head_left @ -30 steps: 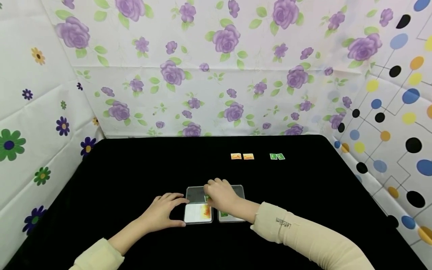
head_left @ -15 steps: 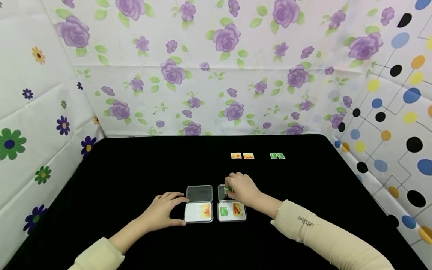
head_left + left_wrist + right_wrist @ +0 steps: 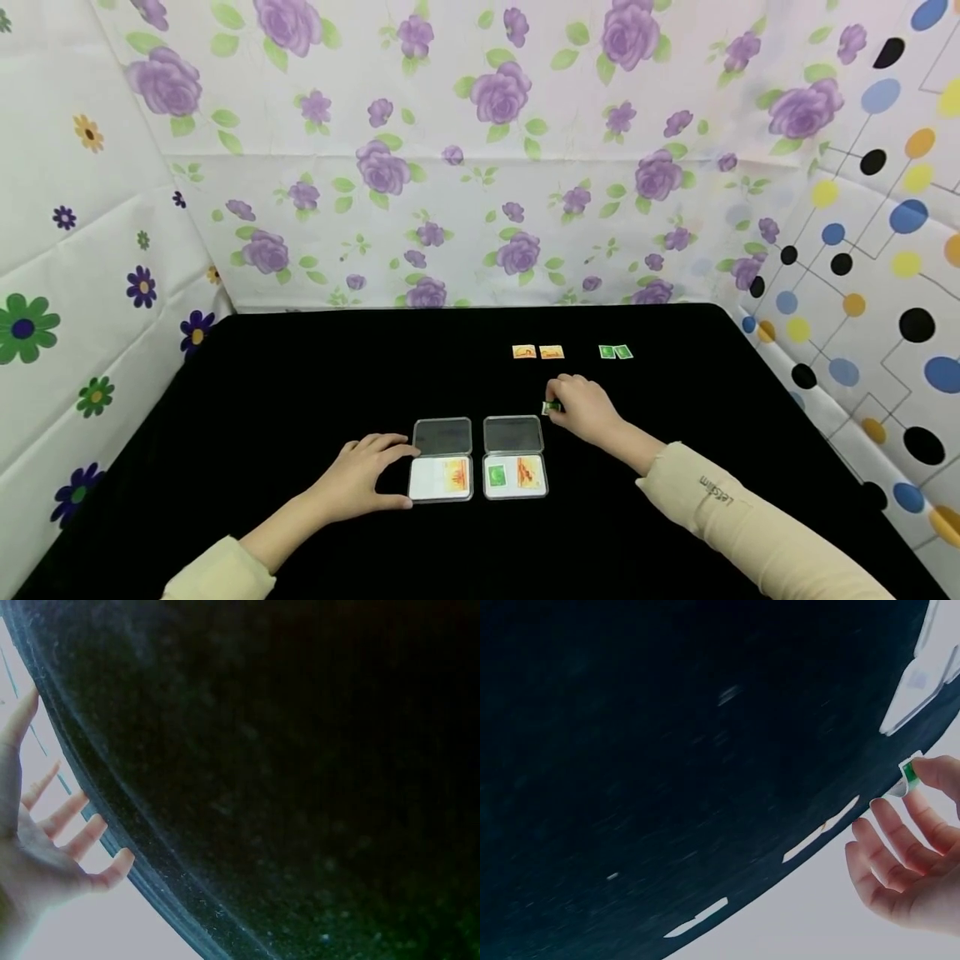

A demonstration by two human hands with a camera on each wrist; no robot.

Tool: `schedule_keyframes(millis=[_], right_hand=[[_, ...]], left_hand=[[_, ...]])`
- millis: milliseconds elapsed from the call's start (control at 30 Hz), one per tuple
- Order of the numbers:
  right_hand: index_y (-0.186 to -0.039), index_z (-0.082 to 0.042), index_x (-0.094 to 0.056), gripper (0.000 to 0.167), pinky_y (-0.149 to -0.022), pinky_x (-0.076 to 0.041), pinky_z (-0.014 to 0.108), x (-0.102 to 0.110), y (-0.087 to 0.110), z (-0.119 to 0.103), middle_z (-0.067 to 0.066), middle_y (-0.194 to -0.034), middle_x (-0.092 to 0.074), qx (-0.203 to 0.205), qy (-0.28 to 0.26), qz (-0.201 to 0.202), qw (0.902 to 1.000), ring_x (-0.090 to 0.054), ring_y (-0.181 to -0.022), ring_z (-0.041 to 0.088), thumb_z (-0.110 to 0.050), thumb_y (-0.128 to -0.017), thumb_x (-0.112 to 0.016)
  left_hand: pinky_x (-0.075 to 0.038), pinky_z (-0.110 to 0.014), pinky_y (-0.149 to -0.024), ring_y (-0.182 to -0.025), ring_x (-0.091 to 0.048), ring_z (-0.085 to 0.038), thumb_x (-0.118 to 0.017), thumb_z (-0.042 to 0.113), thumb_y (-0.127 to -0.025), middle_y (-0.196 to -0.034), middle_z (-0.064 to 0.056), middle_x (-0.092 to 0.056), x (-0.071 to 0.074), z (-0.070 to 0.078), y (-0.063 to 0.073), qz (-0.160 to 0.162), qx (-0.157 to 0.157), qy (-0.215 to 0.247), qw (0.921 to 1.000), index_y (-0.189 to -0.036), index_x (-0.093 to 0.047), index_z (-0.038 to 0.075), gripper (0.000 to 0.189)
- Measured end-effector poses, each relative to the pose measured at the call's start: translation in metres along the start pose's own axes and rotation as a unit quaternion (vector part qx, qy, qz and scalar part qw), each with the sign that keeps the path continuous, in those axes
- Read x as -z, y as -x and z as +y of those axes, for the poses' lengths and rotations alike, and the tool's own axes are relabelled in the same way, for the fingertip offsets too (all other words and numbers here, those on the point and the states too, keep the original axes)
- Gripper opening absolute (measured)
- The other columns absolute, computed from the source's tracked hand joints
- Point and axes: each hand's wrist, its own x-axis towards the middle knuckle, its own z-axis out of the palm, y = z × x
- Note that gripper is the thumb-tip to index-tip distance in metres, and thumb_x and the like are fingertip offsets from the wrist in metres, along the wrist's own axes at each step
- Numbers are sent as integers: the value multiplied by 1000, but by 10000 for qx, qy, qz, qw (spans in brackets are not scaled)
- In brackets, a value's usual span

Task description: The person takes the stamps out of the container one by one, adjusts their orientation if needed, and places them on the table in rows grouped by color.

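Pinched between thumb and finger of my right hand (image 3: 588, 410) is a small green stamp (image 3: 551, 407) with a white border, bent in the right wrist view. That hand hovers to the right of the right clear case (image 3: 514, 435), whose lid lies folded back. Inside its base sit a green stamp (image 3: 497, 476) and an orange stamp (image 3: 529, 473) on white. The left clear case (image 3: 442, 437) also lies open, with an orange stamp (image 3: 455, 476) at its right side. My left hand (image 3: 363, 475) spreads its thumb and fingers at that case's left edge.
Two orange stamps (image 3: 551, 352) lie side by side farther back on the black tabletop (image 3: 337, 367). To their right, two green stamps (image 3: 615, 352) touch or overlap slightly. Patterned cloth walls (image 3: 442, 192) stand behind the table and at both sides.
My right hand has moved from over the left case's lid, across the right case, to its right side, carrying the green stamp. My left hand has stayed in place.
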Motion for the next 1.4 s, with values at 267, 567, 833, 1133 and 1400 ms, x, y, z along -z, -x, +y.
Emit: schedule_keyframes(millis=[267,567,833,1133,1400], right_hand=[[-82,-8,-64,11,-57,-47,34,-1,-2,31,5,-79,-62,-316,93,-151,9993,-57,-68,21,-12,-79,-74],[-83,-6,-62,14,-57,-49,37,-4,-9,72,8,-79,-63,-439,152,-113,9989,-60,-69,24,-11,-79,-74],[-86,-3,-62,11,-56,-47,38,-3,-21,92,12,-81,-63,-479,-138,-171,9986,-58,-67,25,-8,-82,-71],[-79,-5,-57,10,-56,-43,37,-12,-35,105,10,-74,-56,-635,115,-233,9976,-50,-63,23,-5,-85,-65],[-87,-2,-61,5,-60,-46,43,-18,-50,111,16,-82,-61,-730,-70,-129,9972,-55,-70,30,-6,-87,-63]], left_hand=[[-39,-62,-92,-120,-50,-34,-77,47,-70,-133,-11,-54,-1,0,3,14,-11,13,10000,-126,-58,18,66],[-39,-62,-93,-121,-50,-34,-77,47,-71,-133,-11,-54,1,0,3,-2,-46,42,10000,-127,-57,19,65],[-38,-62,-93,-121,-49,-34,-77,47,-71,-133,-11,-54,1,-2,3,0,-36,18,10000,-126,-57,19,65],[-39,-62,-92,-120,-50,-34,-77,46,-72,-133,-11,-54,0,-1,3,-22,-87,48,9999,-127,-57,18,65],[-38,-62,-93,-121,-50,-33,-77,46,-72,-133,-11,-53,-1,-3,5,44,-46,32,10000,-127,-56,19,65]])
